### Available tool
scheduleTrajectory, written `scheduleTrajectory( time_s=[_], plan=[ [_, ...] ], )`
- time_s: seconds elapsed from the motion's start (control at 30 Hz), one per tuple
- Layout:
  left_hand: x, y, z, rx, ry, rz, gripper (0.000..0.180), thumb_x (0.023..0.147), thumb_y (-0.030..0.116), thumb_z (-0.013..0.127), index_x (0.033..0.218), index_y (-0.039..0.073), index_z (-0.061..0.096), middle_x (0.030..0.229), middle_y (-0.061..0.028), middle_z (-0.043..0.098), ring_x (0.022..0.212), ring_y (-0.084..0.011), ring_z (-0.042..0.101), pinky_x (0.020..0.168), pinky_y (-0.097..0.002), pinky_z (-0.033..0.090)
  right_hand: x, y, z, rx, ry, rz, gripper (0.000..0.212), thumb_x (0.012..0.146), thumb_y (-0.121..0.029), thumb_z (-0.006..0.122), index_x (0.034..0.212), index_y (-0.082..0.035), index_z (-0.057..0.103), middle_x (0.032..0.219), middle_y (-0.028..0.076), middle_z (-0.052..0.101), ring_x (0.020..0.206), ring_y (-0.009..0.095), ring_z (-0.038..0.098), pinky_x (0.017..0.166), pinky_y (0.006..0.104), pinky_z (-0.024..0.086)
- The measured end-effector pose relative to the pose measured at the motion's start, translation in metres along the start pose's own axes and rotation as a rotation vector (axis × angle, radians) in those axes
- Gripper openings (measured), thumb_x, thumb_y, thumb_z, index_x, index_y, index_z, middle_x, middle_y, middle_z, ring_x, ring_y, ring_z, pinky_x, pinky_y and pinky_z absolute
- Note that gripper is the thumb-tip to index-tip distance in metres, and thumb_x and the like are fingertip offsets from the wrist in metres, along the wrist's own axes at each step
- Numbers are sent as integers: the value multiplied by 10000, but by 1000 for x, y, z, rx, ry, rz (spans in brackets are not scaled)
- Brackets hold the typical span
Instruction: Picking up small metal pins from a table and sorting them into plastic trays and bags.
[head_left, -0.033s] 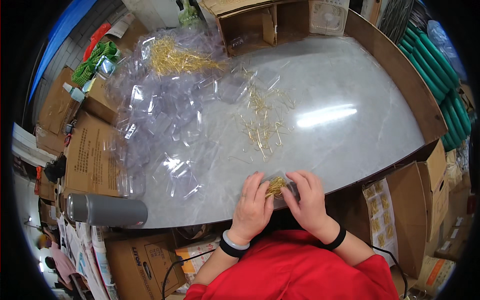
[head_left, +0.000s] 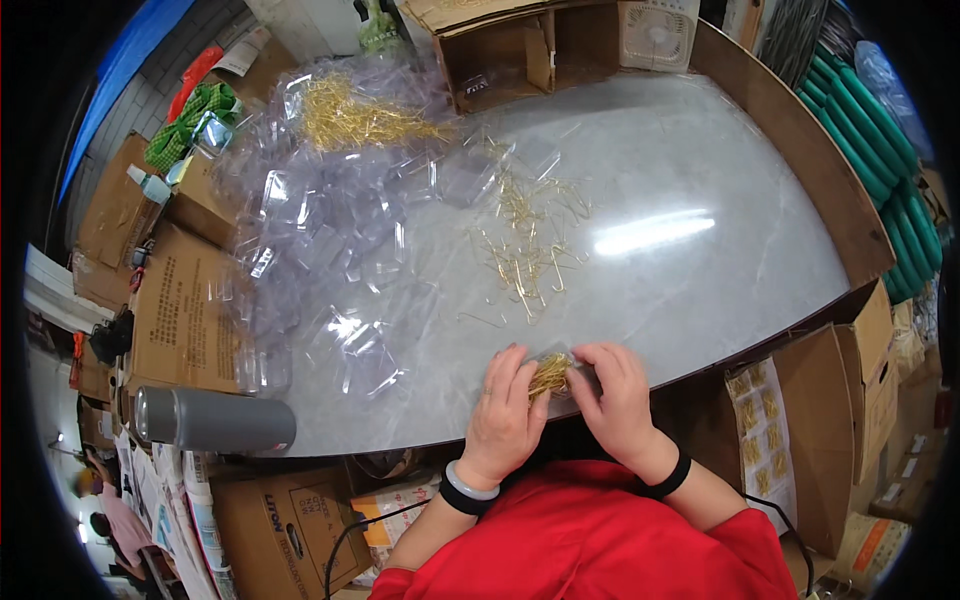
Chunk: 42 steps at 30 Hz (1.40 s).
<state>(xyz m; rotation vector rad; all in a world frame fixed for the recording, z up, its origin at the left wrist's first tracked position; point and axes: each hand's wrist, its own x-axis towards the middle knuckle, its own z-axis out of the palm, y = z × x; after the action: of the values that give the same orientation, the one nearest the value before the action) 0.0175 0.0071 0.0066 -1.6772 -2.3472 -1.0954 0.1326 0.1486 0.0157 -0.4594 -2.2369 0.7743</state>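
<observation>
At the table's near edge, both my hands close around a small clear plastic box (head_left: 564, 353) filled with a bundle of gold wire hooks (head_left: 549, 376). My left hand (head_left: 500, 412) grips it from the left, fingers bent along its side. From the right, my right hand (head_left: 617, 402) holds it, with the thumb by the hooks. Most of the box is hidden by the fingers. Beyond my hands, loose gold hooks (head_left: 522, 268) lie scattered on the grey table (head_left: 690, 300). A big heap of clear plastic boxes (head_left: 330, 215) covers the left side, with a pile of gold hooks (head_left: 355, 115) on top.
A grey bottle (head_left: 215, 419) lies on its side at the near left edge. Cardboard boxes (head_left: 185, 310) stand along the left. An open cardboard shelf (head_left: 495, 65) and a white fan (head_left: 655, 35) are at the back. A cardboard wall (head_left: 800, 140) borders the right side.
The hook bundle has shifted slightly between my hands, and my right thumb and fingers have moved a little. The rest looks unchanged.
</observation>
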Motion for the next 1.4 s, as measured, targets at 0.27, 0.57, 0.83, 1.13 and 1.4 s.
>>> scheduleTrajectory(
  time_s=[0.27,0.57,0.83,1.13,1.4],
  plan=[
    [-1,-2,-1,-10,35,38,595,921,184,705,1407,-49,455,1422,-246,477,1337,-430,474,1142,-531,387,19,-3,0,53,-15,-108,175,842,-64,737,1013,-67,700,970,89,670,924,308,614,838,407,478],
    [-5,-7,0,-43,62,72,644,877,183,758,1407,-31,462,1404,-234,512,1315,-442,499,1140,-529,393,7,-2,2,26,-20,38,353,824,-65,756,1163,-30,662,1053,150,693,991,354,632,860,431,493],
    [-6,-10,-1,-74,30,109,655,834,161,771,1391,-41,493,1394,-222,524,1341,-426,486,1141,-549,397,0,-2,-5,-145,-425,-175,740,962,-413,630,1509,18,379,1552,204,420,1482,403,321,1200,606,196],
    [-4,-3,-2,38,48,92,520,828,138,771,1278,-61,604,1397,-232,525,1358,-444,466,1121,-544,407,-3,3,-5,-93,-339,-165,794,930,-417,681,1523,-8,348,1598,267,279,1466,451,304,1185,610,226],
    [-1,-8,-19,-313,-95,-22,737,861,71,706,1494,-51,348,1479,-259,466,1423,-425,409,1168,-462,356,-12,-3,-7,-190,-377,-232,873,869,-492,718,1481,36,388,1571,268,330,1440,451,345,1174,631,223]
  ],
)
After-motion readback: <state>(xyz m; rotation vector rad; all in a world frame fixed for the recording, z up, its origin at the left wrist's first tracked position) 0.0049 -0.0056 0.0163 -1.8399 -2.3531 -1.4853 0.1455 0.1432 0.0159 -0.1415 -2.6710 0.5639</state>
